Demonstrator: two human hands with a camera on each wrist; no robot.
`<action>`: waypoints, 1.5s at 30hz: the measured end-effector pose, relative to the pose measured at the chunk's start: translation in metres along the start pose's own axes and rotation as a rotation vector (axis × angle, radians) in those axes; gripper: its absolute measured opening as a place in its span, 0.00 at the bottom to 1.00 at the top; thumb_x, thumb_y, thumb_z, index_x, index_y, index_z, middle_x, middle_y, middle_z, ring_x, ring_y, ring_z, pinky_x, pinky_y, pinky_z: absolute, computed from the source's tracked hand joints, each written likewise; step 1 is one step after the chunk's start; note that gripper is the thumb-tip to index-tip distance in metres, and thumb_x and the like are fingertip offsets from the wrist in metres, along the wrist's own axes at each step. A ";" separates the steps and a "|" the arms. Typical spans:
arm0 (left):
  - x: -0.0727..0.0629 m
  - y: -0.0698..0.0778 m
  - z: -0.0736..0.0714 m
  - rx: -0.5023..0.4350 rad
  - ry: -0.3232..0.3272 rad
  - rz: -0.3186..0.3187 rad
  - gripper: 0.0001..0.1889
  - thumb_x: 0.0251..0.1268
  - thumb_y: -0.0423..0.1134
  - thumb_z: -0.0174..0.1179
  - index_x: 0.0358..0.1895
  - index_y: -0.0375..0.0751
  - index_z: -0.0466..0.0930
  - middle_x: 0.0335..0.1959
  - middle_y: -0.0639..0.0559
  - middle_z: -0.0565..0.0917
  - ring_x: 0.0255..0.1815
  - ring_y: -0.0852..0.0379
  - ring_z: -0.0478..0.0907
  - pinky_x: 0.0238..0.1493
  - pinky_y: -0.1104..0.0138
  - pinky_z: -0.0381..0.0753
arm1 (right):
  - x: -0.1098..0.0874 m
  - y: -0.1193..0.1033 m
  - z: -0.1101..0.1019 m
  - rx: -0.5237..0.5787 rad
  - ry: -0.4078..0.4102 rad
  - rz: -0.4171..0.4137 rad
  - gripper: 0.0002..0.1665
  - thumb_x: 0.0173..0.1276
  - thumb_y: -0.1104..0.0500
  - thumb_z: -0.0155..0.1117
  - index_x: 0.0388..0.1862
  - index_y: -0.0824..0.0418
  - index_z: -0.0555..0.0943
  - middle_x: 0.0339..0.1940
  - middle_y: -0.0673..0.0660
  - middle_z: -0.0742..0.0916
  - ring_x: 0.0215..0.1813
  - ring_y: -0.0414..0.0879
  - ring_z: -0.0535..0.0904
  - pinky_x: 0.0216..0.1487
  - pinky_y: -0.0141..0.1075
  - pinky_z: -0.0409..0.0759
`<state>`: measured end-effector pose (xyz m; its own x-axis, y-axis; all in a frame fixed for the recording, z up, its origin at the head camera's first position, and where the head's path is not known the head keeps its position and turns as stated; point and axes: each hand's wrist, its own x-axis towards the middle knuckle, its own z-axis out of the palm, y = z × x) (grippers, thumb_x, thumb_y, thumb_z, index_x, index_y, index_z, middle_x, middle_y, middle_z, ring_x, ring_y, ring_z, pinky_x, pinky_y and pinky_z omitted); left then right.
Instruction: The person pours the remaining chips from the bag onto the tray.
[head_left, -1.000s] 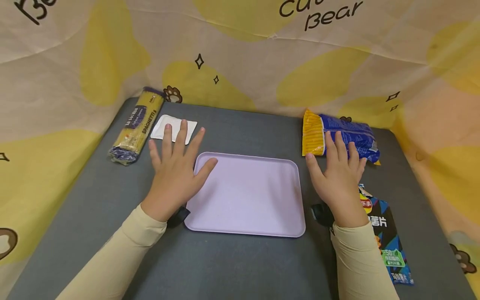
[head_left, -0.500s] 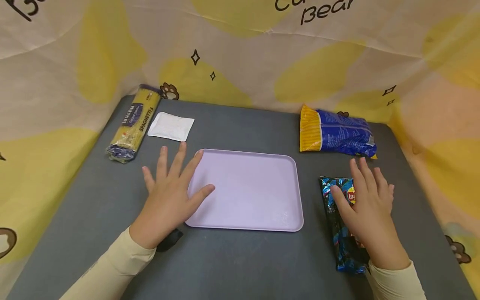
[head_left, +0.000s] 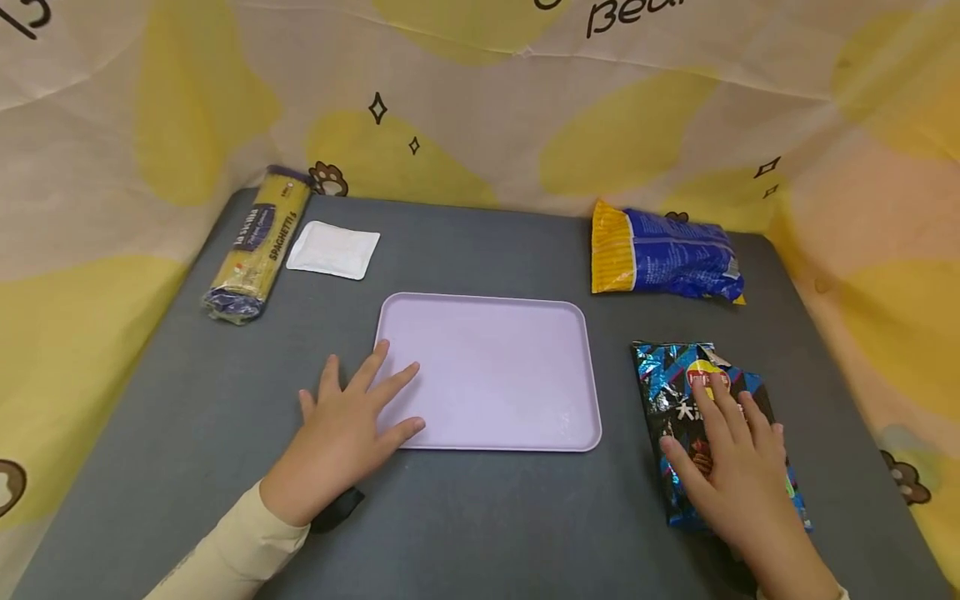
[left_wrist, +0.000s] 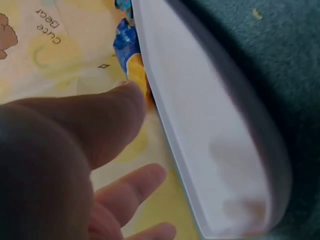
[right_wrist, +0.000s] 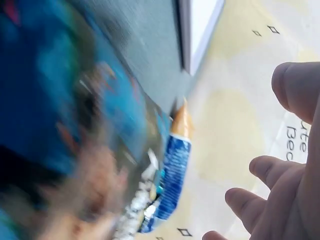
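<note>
My left hand (head_left: 341, 442) hovers over the left edge of a pale lilac tray (head_left: 487, 375), fingers spread and holding nothing. In the left wrist view its thumb (left_wrist: 120, 117) overlaps the sight line beside the tray's long rim (left_wrist: 160, 110). On the right, my right hand (head_left: 738, 471) is stretched over a black and blue bag of potato chips (head_left: 663, 383), covering its lower middle. Its fingers lie loosely extended. The right wrist view has the chip bag (right_wrist: 120, 125) large and blurred, with a gap between it and the fingers (right_wrist: 247, 207).
A yellow spaghetti packet (head_left: 258, 246) lies at the back left beside a small white sachet (head_left: 333, 250). Toward the back right is a blue and yellow bag (head_left: 667, 254). A patterned cloth (head_left: 480, 100) rises behind the grey table (head_left: 480, 525).
My right hand has drawn back toward me and right, from near the blue and yellow bag to over the chip bag. My left hand has come back from the sachet to the tray's edge.
</note>
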<state>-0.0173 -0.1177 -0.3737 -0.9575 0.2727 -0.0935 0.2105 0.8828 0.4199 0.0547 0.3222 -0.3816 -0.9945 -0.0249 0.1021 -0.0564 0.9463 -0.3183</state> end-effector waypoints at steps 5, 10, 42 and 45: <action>-0.001 -0.005 0.006 0.011 -0.071 -0.025 0.33 0.69 0.55 0.72 0.76 0.59 0.77 0.84 0.41 0.62 0.73 0.08 0.50 0.55 0.12 0.52 | -0.015 -0.004 0.016 -0.014 -0.053 0.016 0.53 0.76 0.39 0.66 0.89 0.54 0.53 0.88 0.64 0.54 0.82 0.76 0.45 0.71 0.80 0.30; -0.001 -0.008 0.011 0.003 -0.156 -0.048 0.33 0.68 0.55 0.72 0.76 0.59 0.77 0.83 0.41 0.62 0.74 0.07 0.47 0.55 0.12 0.51 | -0.030 -0.001 0.023 -0.048 -0.127 0.050 0.56 0.74 0.36 0.67 0.89 0.53 0.53 0.88 0.66 0.51 0.83 0.76 0.41 0.71 0.78 0.26; 0.007 -0.008 0.013 0.000 -0.139 -0.058 0.31 0.69 0.48 0.73 0.75 0.58 0.78 0.82 0.40 0.65 0.73 0.06 0.47 0.50 0.13 0.58 | -0.047 0.033 0.030 -0.016 -0.150 -0.062 0.56 0.68 0.51 0.78 0.88 0.53 0.57 0.86 0.64 0.60 0.83 0.73 0.47 0.80 0.65 0.31; 0.007 -0.008 0.013 -0.001 -0.140 -0.059 0.31 0.68 0.47 0.73 0.75 0.57 0.79 0.82 0.40 0.64 0.73 0.06 0.47 0.50 0.12 0.58 | -0.046 0.033 0.032 -0.023 -0.123 -0.075 0.53 0.70 0.56 0.75 0.88 0.50 0.59 0.85 0.65 0.61 0.82 0.74 0.48 0.81 0.63 0.30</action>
<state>-0.0233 -0.1175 -0.3895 -0.9312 0.2716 -0.2430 0.1548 0.8984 0.4111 0.0960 0.3447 -0.4271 -0.9910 -0.1334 0.0078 -0.1299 0.9475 -0.2920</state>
